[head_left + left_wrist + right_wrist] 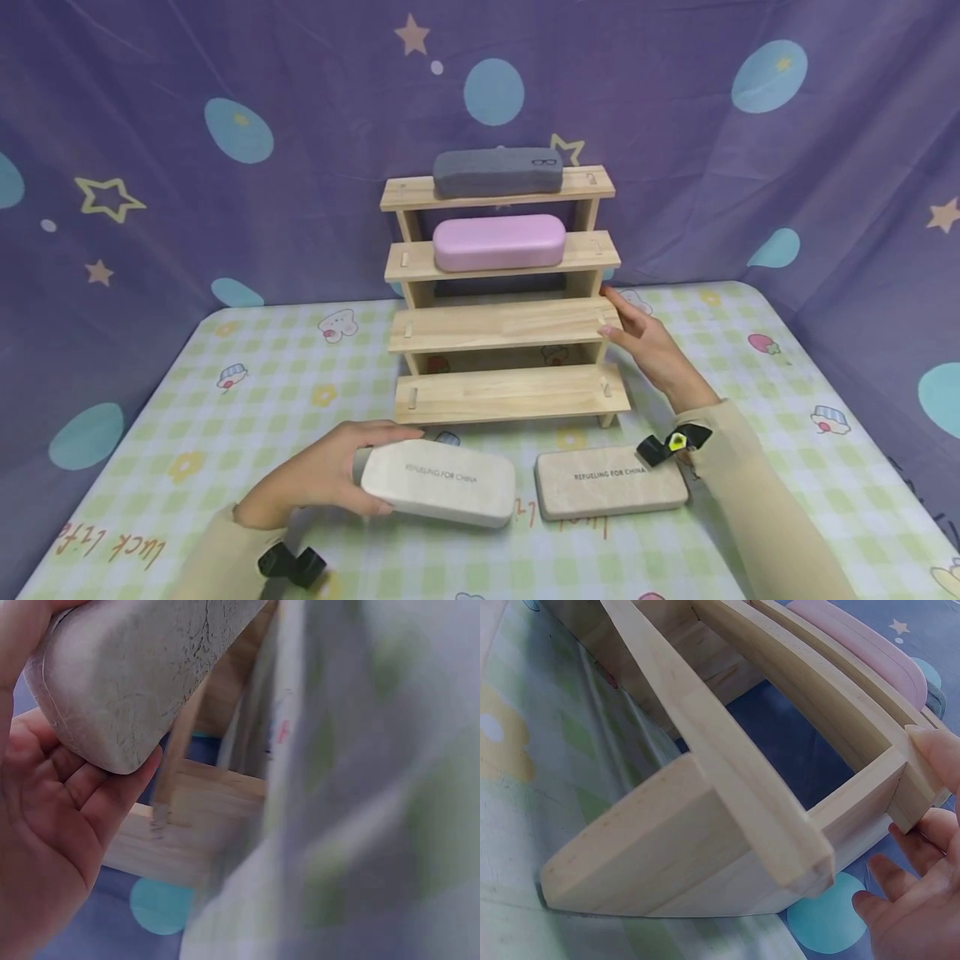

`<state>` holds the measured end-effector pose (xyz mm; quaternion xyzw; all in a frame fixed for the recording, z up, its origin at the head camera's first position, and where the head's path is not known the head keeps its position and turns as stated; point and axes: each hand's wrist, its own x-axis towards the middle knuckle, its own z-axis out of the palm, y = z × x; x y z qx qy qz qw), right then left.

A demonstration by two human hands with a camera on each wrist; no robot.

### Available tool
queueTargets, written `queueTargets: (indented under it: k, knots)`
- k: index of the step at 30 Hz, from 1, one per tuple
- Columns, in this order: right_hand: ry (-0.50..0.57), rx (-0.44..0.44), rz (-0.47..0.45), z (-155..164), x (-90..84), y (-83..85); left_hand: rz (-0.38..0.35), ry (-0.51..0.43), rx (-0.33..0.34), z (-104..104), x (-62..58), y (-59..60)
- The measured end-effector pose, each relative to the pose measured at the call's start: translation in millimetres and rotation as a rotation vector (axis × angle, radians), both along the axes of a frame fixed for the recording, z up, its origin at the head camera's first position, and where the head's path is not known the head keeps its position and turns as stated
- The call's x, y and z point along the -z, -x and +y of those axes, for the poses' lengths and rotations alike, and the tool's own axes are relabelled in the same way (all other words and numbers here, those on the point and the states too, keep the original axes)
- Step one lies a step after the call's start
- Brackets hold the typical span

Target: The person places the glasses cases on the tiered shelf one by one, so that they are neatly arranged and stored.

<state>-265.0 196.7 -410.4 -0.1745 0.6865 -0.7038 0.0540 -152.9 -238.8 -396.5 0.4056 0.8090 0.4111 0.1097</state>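
My left hand grips the left end of a whitish glasses case printed "REFUELING FOR CHINA". In the left wrist view the thumb and fingers pinch that case around its end, just in front of the wooden rack. At the right end of the third step down, my right hand holds the wooden stepped rack. Its thumb lies on top of the board and its fingers curl beneath, as the right wrist view shows. Just right of the held case, a beige glasses case with the same print lies on the table.
A grey glasses case sits on the rack's top step and a pink glasses case on the second. The table has a green checked cloth. Behind it hangs a purple curtain with stars and blue spots.
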Motion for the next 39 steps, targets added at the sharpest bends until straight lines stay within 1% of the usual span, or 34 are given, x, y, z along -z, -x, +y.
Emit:
queueTargets:
  k: [4, 7, 12, 18, 21, 26, 30, 35, 39]
  knots:
    - [0.005, 0.001, 0.01, 0, -0.3, -0.6, 0.012, -0.017, -0.02, 1, -9.5, 2.2]
    - [-0.01, 0.004, -0.004, 0, -1.8, -0.7, -0.015, -0.039, -0.029, 3, -14.6, 3.7]
    - [-0.014, 0.009, -0.033, -1, -3.4, -0.3, -0.044, -0.077, -0.04, 8, -20.3, 5.6]
    - [-0.018, 0.01, -0.028, -2, -4.3, -1.1, -0.06, -0.103, -0.068, 14, -24.8, 6.4]
    - [-0.019, 0.01, -0.026, -2, -3.5, -0.7, -0.037, -0.097, -0.075, 16, -26.7, 6.4]
    - [-0.024, 0.009, -0.024, 0, -2.6, 0.4, -0.039, -0.115, -0.078, 18, -29.3, 6.6]
    - [-0.022, 0.012, -0.031, 0, -3.2, 0.1, -0.037, -0.123, -0.099, 19, -31.4, 7.3]
    - [-0.015, 0.009, -0.032, 0, -3.2, 0.0, -0.011, -0.113, -0.133, 22, -33.7, 11.1]
    - [-0.014, 0.007, -0.03, 0, -2.5, 1.0, 0.023, -0.12, -0.137, 27, -33.9, 17.2]
